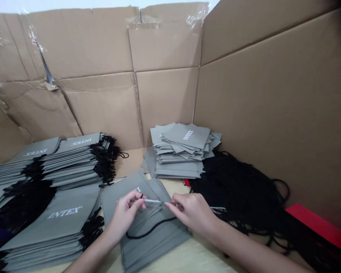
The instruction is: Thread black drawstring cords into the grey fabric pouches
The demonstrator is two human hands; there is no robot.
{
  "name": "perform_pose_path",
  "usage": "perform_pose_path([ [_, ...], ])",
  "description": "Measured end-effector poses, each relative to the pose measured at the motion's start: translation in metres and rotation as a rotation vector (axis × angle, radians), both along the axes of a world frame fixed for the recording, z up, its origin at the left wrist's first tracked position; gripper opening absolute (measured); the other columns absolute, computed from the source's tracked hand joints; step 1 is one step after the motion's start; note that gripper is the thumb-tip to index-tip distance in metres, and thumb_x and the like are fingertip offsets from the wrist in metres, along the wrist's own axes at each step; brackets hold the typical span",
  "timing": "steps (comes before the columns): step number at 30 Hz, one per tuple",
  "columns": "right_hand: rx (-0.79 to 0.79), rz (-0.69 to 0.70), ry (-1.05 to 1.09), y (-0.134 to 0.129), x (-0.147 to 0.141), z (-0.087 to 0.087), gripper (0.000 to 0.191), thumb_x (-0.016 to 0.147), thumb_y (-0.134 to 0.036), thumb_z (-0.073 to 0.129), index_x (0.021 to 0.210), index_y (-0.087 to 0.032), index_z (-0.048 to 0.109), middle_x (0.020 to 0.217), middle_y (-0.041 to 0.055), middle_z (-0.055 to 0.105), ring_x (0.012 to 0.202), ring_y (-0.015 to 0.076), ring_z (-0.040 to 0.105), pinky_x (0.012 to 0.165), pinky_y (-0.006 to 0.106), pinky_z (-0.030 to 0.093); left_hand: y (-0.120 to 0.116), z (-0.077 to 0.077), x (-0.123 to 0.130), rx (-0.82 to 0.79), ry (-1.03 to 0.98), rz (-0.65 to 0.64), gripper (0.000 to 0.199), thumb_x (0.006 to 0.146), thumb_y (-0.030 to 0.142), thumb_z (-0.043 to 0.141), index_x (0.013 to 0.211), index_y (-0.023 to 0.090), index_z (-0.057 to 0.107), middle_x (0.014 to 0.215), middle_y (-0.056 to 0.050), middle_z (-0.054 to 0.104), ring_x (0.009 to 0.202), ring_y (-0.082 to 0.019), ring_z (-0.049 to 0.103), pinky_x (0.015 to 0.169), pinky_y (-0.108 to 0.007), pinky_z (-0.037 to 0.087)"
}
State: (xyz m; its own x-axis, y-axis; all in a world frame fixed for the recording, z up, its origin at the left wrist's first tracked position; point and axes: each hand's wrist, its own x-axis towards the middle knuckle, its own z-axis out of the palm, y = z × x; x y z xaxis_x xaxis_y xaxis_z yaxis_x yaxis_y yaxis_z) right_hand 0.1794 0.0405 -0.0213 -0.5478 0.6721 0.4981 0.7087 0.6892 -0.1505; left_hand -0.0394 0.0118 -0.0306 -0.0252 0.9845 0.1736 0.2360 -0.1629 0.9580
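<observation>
Both hands are closed, pinching one thin white rod (153, 201) near the middle of the view. The left hand (126, 214) is gripping the rod's left end between thumb and fingers, and a small black cord tip shows at those fingertips. The right hand (193, 213) is gripping the right end. The rod is held level, just above a gray INTEX bag (156, 237) lying flat on the desk (184, 258).

A black cord (150, 229) is lying in a curve on that bag, below the rod, and runs toward the right hand. A thin metal rod (217, 208) is visible just past the right hand, partly hidden by it.

Stacked bags (66, 157) are placed at far left, with black cords bunched along their right edge. A second stack (45, 229) is at near left, beside the left forearm. A looser pile of bags (182, 146) sits farther away, beyond the hands. A large heap of black cords (238, 189) is spread on the right, and a red sheet (321, 223) lies along its far-right edge. Flattened cardboard (165, 94) is standing behind everything as a wall, taped in places, and wraps around the far and right sides.
</observation>
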Motion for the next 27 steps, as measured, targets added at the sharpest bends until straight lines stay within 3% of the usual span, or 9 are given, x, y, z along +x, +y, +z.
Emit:
perform_pose_path([
  [6,0.267,0.047,-0.028,0.008,0.009,0.004,0.04,0.085,-0.043,0.049,0.055,-0.016,0.055,0.047,-0.0008,0.056,0.045,0.0089,0.049,0.05,0.023,0.024,-0.002,0.002,0.004,-0.027,0.002,-0.035,0.038,0.071,0.048,0.056,0.055,0.014,0.052,0.062,-0.002,0.056,0.043,-0.007,0.032,0.041,-0.019,0.022],
  [13,0.417,0.06,-0.069,0.011,0.015,0.006,0.043,0.085,-0.043,0.049,0.051,-0.018,0.055,0.045,-0.0019,0.053,0.045,0.009,0.047,0.05,0.026,0.024,-0.004,-0.001,0.006,-0.046,-0.006,-0.077,0.04,0.073,0.052,0.054,0.057,0.016,0.048,0.051,0.003,0.047,0.04,-0.006,0.025,0.039,-0.018,0.017],
  [22,0.493,0.147,-0.073,0.013,0.016,0.006,0.04,0.088,-0.035,0.048,0.052,-0.017,0.054,0.045,-0.0018,0.052,0.046,0.0088,0.045,0.051,0.026,0.023,-0.003,-0.003,0.004,-0.051,-0.022,-0.096,0.039,0.074,0.05,0.054,0.057,0.015,0.047,0.048,0.004,0.044,0.038,-0.004,0.024,0.037,-0.018,0.015],
  [27,0.449,0.134,-0.108,0.012,0.013,0.007,0.037,0.088,-0.034,0.047,0.056,-0.018,0.056,0.048,-0.0008,0.053,0.049,0.01,0.047,0.052,0.027,0.024,0.0,-0.007,0.003,-0.113,-0.101,-0.122,0.043,0.071,0.055,0.055,0.057,0.015,0.046,0.048,0.004,0.047,0.035,-0.003,0.025,0.035,-0.017,0.016],
])
